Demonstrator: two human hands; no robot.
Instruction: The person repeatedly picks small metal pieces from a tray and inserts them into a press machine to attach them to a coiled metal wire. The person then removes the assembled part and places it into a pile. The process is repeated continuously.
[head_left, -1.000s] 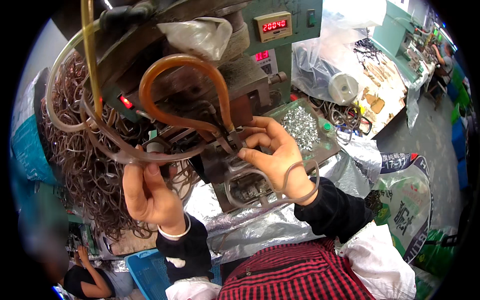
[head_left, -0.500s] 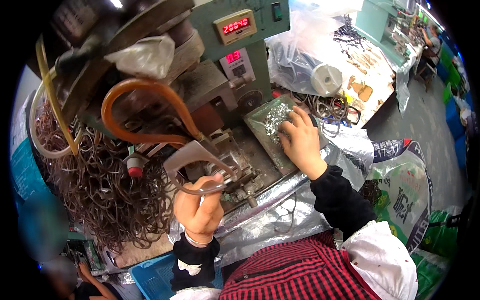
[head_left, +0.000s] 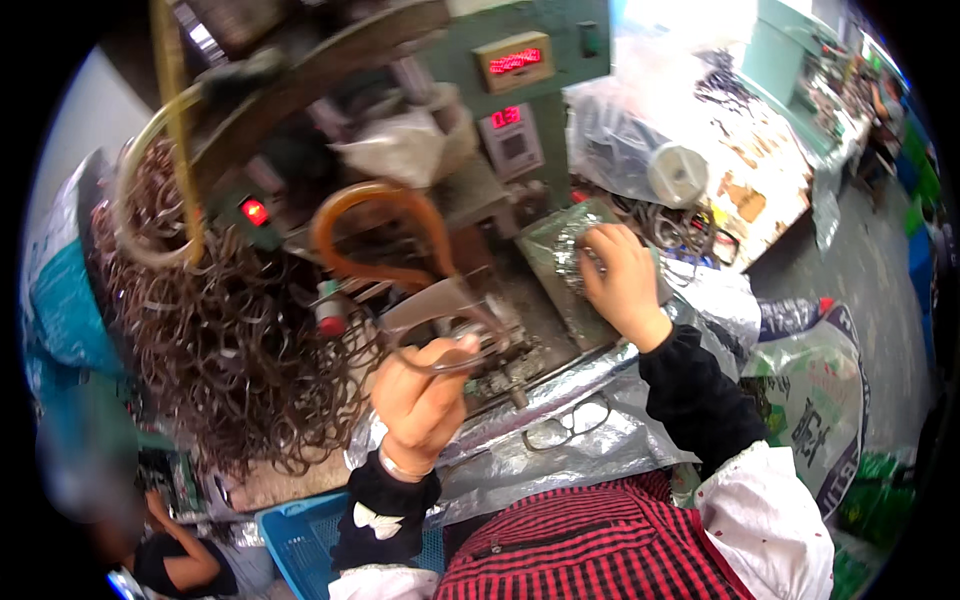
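— Where is the left hand point(head_left: 425, 400)?

— Low centre of the frame, forearm rising from the bottom edge in a black sleeve, wrist bent back. Its grip is closed: thumb and fingers pinch a thin metal eyeglass frame point(head_left: 440, 345), held up just before the machine point(head_left: 430, 170).

— And the right hand point(head_left: 622, 280)?

— Farther off, right of centre, arm stretched forward, palm down, fingers curled into a tray of small shiny metal parts point(head_left: 565, 250). Whether that grip has closed on any piece I cannot tell.

— Anything else?

— Another eyeglass frame point(head_left: 565, 425) lies on the foil-covered tabletop point(head_left: 520, 455) between the arms; a tangle of brown wire frames point(head_left: 230, 350) hangs at the left.
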